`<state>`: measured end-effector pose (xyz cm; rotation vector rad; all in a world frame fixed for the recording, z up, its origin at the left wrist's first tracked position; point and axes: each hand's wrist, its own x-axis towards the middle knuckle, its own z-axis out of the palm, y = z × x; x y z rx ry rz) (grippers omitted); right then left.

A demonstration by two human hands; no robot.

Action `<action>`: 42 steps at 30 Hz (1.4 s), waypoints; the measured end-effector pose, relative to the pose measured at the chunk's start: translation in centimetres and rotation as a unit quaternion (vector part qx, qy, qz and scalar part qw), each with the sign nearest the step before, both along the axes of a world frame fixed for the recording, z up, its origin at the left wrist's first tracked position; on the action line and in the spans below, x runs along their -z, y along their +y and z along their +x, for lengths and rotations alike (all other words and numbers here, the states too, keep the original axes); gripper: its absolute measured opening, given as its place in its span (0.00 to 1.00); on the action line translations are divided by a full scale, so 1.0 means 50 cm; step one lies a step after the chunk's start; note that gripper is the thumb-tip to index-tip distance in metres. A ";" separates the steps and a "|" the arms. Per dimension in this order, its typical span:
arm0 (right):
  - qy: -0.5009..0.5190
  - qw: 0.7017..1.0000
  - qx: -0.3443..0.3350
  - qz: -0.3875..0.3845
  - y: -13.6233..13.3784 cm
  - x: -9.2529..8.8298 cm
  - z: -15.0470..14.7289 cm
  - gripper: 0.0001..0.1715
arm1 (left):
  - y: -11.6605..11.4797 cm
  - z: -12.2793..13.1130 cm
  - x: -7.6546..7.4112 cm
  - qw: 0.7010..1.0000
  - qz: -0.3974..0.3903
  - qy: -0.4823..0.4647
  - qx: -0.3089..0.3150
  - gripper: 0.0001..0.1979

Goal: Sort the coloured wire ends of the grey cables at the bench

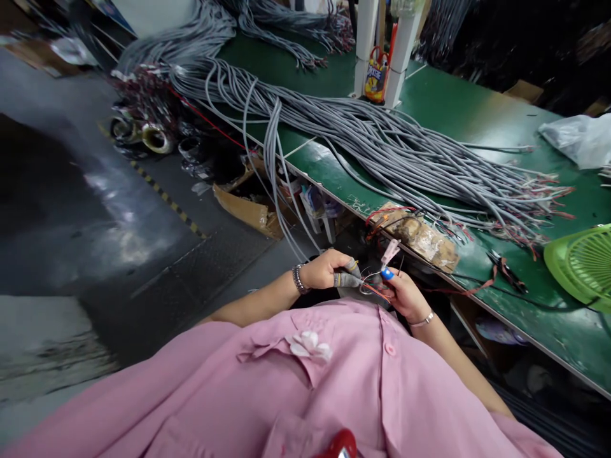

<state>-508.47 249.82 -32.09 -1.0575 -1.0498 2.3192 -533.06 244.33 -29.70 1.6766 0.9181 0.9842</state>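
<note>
My left hand, with grey covers on the thumb and finger, is closed in a pinch on the stripped end of a grey cable. Thin coloured wires fan out of that end toward the right, orange and white among them. My right hand, wearing a blue cover on one fingertip, pinches some of these thin wires. A small pale pink tag or connector stands just above the blue fingertip. Both hands are close together in front of my pink shirt, below the table edge. Exactly which wires lie between the fingers is too small to tell.
A long bundle of grey cables lies across the green table. Near its edge are a taped brown block, pliers and a green fan. A cardboard box stands on the floor below.
</note>
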 end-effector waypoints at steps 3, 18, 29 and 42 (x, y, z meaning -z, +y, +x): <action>-0.014 0.998 -0.051 0.020 -0.008 -0.021 0.009 0.24 | 0.001 0.003 -0.006 1.000 0.004 0.016 0.004 0.15; -0.159 0.944 0.069 0.281 -0.011 -0.059 -0.002 0.15 | 0.005 0.026 -0.025 0.993 -0.015 0.050 0.109 0.14; -0.035 0.991 0.120 0.053 0.050 -0.034 0.008 0.30 | 0.066 0.015 -0.024 0.996 -0.043 -0.081 -0.020 0.18; -0.006 0.976 0.188 0.108 0.056 -0.012 -0.056 0.31 | 0.121 0.044 0.026 0.981 -0.136 -0.136 0.009 0.21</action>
